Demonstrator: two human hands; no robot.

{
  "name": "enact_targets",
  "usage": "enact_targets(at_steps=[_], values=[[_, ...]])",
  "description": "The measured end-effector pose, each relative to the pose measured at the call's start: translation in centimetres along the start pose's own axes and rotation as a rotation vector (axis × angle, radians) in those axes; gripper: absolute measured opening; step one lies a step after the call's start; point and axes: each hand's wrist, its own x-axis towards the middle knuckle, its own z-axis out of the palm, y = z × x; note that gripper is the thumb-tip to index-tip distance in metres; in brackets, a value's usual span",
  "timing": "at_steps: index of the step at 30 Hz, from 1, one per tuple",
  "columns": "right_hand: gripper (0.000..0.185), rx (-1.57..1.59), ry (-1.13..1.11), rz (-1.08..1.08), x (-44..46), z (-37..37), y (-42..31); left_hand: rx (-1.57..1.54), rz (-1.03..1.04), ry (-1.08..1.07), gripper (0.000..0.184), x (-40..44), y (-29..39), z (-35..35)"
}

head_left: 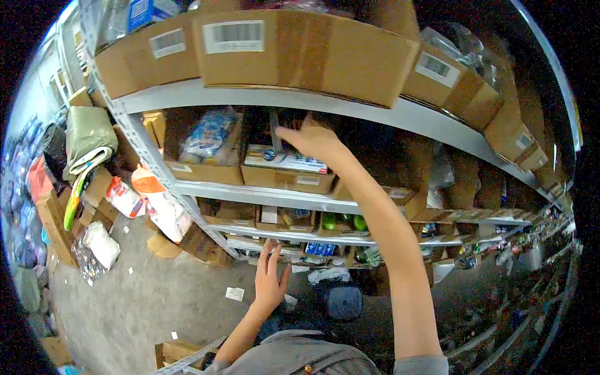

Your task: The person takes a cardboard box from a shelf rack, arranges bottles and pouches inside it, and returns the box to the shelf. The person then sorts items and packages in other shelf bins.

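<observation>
My right hand (309,139) reaches into an open cardboard box (287,179) on the middle shelf, above a white package (290,160). Its fingertips are partly lost in shadow, so what they touch or hold does not show. Left of it, another box (203,172) holds blue and white plastic-wrapped packs (212,132). My left hand (270,280) is raised low in front of the lower shelves, fingers apart and holding nothing.
Large labelled cartons (306,53) stand on the upper shelf (250,97). Lower shelves hold boxes with green items (337,220). Bags (164,203) and a rolled green cloth (90,134) lie at the left. A dark blue stool-like object (345,303) is on the floor.
</observation>
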Motion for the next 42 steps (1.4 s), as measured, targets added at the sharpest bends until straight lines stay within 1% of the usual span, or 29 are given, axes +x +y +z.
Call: enact_targets(at_steps=[3,5,6,9,10,11,13,14,16,18,19,20,21,22,23,25,26,28,31,33,36,37,39,40,42], values=[[0.08,-0.076,0.024,0.002,7.4,3.6,0.3,0.011,-0.068,0.039,0.044,-0.7,-0.8,-0.6],[0.075,-0.146,0.204,-0.049,10.2,5.4,0.8,0.003,-0.111,0.083,0.044,-0.9,-1.1,-1.6],[0.073,-0.048,0.186,-0.139,11.4,5.6,1.6,0.01,-0.121,0.089,0.044,-1.2,-1.6,-1.8],[0.071,-0.021,0.215,-0.16,11.4,5.5,3.0,0.062,-0.147,0.11,0.044,-1.8,-2.9,-2.0],[0.069,-0.003,0.207,-0.199,11.1,4.8,3.6,0.055,-0.143,0.111,0.043,-1.9,-3.2,-2.0],[0.068,0.005,0.199,-0.182,10.6,4.2,4.1,0.047,-0.134,0.111,0.043,-1.9,-3.5,-2.0],[0.052,-0.093,0.5,-0.209,8.4,4.4,4.7,0.051,-0.118,0.099,0.042,-1.7,-3.8,-1.9],[0.052,-0.092,0.504,-0.2,6.3,3.8,4.7,0.072,-0.127,0.087,0.041,-1.6,-3.7,-1.9],[0.032,0.214,0.298,-0.263,0.5,1.7,4.6,0.088,-0.126,0.064,0.041,-1.2,-3.7,-1.6],[0.017,0.265,0.498,-0.514,-4.5,1.3,6.1,0.068,-0.126,0.018,0.041,-0.8,-3.6,-1.4],[0.014,0.191,0.588,-0.599,-6.4,1.3,7.9,0.06,-0.112,-0.004,0.041,-0.7,-3.4,-1.3],[0.013,0.129,0.711,-0.635,-8.0,1.8,10.3,0.078,-0.097,-0.011,0.04,-0.5,-3.1,-1.3],[0.012,0.166,0.757,-0.553,-10.1,2.0,12.1,0.092,-0.075,-0.02,0.04,-0.2,-2.9,-1.0],[0.01,0.132,0.832,-0.479,-11.9,2.3,14.6,0.08,-0.079,-0.046,0.04,-0.3,-3.1,-0.7],[0.01,0.109,0.86,-0.441,-13.3,2.6,17.1,0.091,-0.066,-0.057,0.04,-0.1,-2.9,-0.4],[0.01,0.141,1.018,-0.12,-16.1,3.1,21.5,0.135,-0.006,-0.107,0.039,0.1,-2.9,0.3],[0.01,0.121,1.041,-0.088,-17.4,2.8,22.9,0.095,-0.004,-0.129,0.038,0.2,-2.7,0.7],[0.012,-0.139,1.158,-0.015,-19.3,2.0,25.0,0.077,0.028,-0.177,0.038,0.1,-2.7,1.6],[0.014,-0.251,1.173,0.007,-20.6,1.3,26.4,0.063,0.041,-0.235,0.037,0.5,-1.7,3.2],[0.017,-0.27,1.147,0.015,-20.8,1.2,26.5,0.094,0.099,-0.244,0.037,0.7,-1.2,4.1],[0.02,-0.294,1.144,-0.092,-20.2,1.3,25.8,0.077,0.13,-0.245,0.037,1.2,1.0,4.8],[0.02,-0.286,1.137,-0.099,-19.7,1.5,25.4,0.084,0.122,-0.242,0.037,0.9,1.4,4.9],[0.021,-0.312,1.048,-0.224,-18.3,1.7,23.8,0.044,0.085,-0.282,0.038,0.3,2.1,5.1],[0.021,-0.302,1.041,-0.234,-17.4,1.8,23.2,0.039,0.108,-0.267,0.038,0.0,2.3,5.3],[0.02,-0.278,0.931,-0.39,-15.6,1.9,22.1,0.053,0.09,-0.257,0.038,-0.8,2.7,4.8]])
